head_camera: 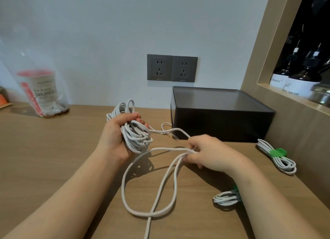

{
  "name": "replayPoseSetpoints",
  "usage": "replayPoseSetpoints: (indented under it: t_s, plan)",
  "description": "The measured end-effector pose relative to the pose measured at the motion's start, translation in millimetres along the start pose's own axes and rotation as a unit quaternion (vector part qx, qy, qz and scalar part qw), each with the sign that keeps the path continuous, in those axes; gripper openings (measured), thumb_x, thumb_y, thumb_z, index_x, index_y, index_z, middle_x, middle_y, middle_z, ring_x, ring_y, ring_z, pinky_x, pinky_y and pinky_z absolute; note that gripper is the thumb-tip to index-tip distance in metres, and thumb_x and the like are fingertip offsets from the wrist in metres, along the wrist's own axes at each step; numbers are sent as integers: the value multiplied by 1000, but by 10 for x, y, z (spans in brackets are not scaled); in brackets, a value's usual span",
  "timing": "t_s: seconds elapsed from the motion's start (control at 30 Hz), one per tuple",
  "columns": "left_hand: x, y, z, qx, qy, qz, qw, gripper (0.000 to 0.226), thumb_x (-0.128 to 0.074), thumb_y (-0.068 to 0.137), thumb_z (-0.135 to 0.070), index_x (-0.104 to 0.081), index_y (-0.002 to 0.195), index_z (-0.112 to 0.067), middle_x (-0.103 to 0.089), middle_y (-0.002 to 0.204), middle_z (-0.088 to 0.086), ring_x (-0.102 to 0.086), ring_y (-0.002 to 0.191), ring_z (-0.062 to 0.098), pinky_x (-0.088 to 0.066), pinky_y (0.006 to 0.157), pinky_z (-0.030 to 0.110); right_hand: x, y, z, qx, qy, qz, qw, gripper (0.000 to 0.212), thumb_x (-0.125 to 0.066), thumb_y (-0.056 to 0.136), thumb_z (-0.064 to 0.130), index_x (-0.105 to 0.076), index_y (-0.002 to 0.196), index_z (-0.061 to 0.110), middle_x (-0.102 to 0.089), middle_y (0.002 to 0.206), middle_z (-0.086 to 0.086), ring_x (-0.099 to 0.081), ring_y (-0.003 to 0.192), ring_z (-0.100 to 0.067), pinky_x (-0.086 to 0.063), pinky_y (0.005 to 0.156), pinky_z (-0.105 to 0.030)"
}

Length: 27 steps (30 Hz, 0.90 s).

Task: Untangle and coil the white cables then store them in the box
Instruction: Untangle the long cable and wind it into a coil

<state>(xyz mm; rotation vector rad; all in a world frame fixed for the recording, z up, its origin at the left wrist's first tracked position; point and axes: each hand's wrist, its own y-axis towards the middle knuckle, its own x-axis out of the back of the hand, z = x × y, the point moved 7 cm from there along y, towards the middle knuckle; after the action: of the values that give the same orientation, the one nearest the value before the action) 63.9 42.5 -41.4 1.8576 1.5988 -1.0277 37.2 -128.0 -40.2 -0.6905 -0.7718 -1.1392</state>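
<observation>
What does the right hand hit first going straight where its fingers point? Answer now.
Probably the coiled cable bundle that the left hand grips; the right hand, pinching a loose cable strand, points left toward it. Depth is uncertain.

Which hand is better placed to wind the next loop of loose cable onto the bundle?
Probably the right hand: it pinches the loose cable beside the bundle, while the left hand is full, gripping that bundle.
</observation>
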Motion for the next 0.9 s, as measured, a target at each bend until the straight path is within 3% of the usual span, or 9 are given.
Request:
replayPoseSetpoints:
  t_s: [0.07,0.13,0.23,0.33,0.4,0.5,0.63,0.77,0.9]
  plan:
    - [-24,-6,-38,-10,-3,14,1000,12,-63,62,-8,-51,62,-8,-50,52,1,-51,44,13,-51,49,19,171,-49,-32,-27,96,-79,992,6,-63,86,23,-65,82,20,-62,63,3,-51,51,-3,-40,53,-19]
    - [-73,-30,-45,-11,-6,50,999,33,-82,37,-3,-55,57,-6,-52,53,2,-53,45,14,-51,48,21,364,-99,-40,-43,148,-169,974,8,-63,85,18,-66,78,17,-64,66,0,-50,52,-7,-39,52,-22]
    - [-93,-41,-68,-16,-9,80,997,45,-86,16,1,-59,52,-6,-53,53,2,-56,46,15,-52,50,23,521,-150,92,-22,-30,-252,967,7,-61,86,20,-56,83,25,-59,74,4,-53,65,-11,-41,54,-23]
    - [-37,-22,-175,-45,-26,62,997,47,-86,14,0,-60,52,-6,-54,54,1,-56,47,14,-54,55,22,414,-139,214,19,-175,-213,961,15,-58,88,24,-46,93,31,-51,82,8,-47,82,-13,-45,71,-27]
    - [-2,-26,-197,-49,-29,40,998,41,-84,19,1,-60,52,-6,-54,54,1,-56,46,14,-54,55,23,367,-100,233,21,-260,-205,943,16,-56,90,27,-46,100,31,-48,86,7,-37,90,-14,-39,81,-29]
    - [4,-23,-154,-41,-8,6,999,12,-65,54,-4,-54,56,-7,-52,52,1,-55,44,13,-53,51,21,504,-87,302,7,-318,-261,911,12,-58,91,26,-52,101,27,-53,84,3,-41,85,-15,-41,70,-29]
    - [-102,-56,-121,-42,15,27,999,3,-52,66,-7,-50,66,-7,-51,55,2,-54,47,12,-51,49,19,831,-116,386,-21,-243,-333,911,5,-57,92,22,-53,94,20,-50,75,2,-44,62,-11,-32,51,-23]
    - [-285,-70,-135,-39,-7,44,998,3,-54,66,-8,-52,64,-8,-51,61,2,-56,49,13,-51,49,21,1037,-55,479,-13,-108,-304,947,21,-66,85,14,-59,105,18,-57,85,0,-56,73,-16,-47,66,-28]
    - [-502,-39,-249,-57,-9,39,998,9,-53,74,-6,-51,65,-7,-54,56,3,-57,46,13,-52,49,22,1166,19,438,-22,-10,-236,972,44,-71,78,7,-58,119,16,-56,96,-2,-56,91,-19,-46,84,-29]
